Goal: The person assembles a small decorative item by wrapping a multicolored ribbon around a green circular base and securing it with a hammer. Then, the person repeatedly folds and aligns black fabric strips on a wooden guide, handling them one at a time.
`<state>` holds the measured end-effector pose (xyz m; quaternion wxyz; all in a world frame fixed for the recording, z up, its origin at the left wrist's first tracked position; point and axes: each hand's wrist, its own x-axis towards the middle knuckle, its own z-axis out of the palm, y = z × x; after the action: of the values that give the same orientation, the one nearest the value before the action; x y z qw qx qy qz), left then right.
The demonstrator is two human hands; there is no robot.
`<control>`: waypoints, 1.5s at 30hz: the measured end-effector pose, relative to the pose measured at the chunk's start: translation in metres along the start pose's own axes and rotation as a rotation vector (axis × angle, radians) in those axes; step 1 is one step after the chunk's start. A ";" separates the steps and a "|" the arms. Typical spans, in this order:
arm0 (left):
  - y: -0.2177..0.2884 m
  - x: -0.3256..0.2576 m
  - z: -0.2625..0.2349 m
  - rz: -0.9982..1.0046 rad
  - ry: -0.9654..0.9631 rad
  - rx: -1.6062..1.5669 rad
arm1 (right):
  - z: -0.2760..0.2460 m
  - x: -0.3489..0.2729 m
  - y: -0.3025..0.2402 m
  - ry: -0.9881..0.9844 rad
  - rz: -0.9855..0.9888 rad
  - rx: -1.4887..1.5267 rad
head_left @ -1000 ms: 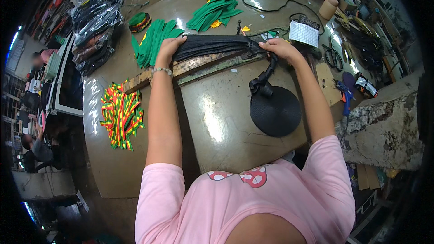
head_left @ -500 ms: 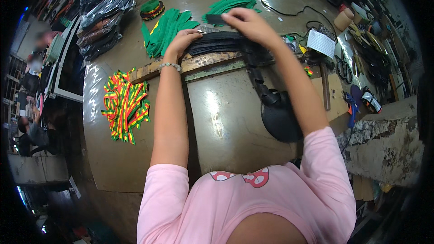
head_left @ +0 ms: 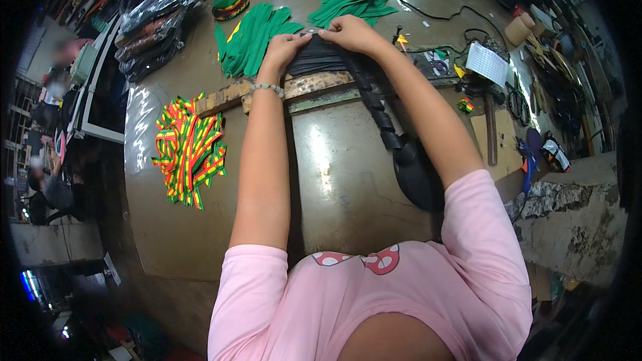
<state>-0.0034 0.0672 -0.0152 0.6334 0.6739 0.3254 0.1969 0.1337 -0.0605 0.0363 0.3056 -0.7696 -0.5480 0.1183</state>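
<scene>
My left hand and my right hand face each other at the far side of the table, fingertips pinched on the upper edge of a black strip. Below them lies a stack of black strips, layered against a worn wooden bar. From beside my right hand a long black band runs toward me, partly twisted, down to a black roll half behind my right forearm. Two bundles of green strips, one on the left and one on the right, lie just beyond my hands.
Left of my left arm is a heap of red, yellow and green striped ribbons. A green-topped ribbon roll and plastic-wrapped piles stand farther back. On the right are a white paper pad, scissors, a hammer and cables.
My right hand has come down from above the stack, where it held a short black piece, and now pinches close to my left hand. The view has shifted slightly.
</scene>
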 end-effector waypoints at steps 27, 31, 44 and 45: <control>0.007 -0.002 -0.003 -0.032 -0.065 0.001 | -0.104 -0.135 0.106 0.052 0.184 -0.017; 0.010 -0.013 -0.012 -0.009 -0.149 -0.021 | -0.110 -0.108 0.044 0.149 -0.050 0.353; 0.004 -0.008 -0.004 0.036 -0.019 -0.090 | 0.034 0.016 0.013 0.102 0.032 0.017; 0.002 -0.006 -0.002 0.062 0.018 -0.038 | 0.034 0.016 0.012 0.077 0.048 0.001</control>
<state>-0.0087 0.0648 -0.0126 0.6369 0.6697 0.3060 0.2285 0.1318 -0.0366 0.0049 0.3238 -0.7864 -0.5172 0.0961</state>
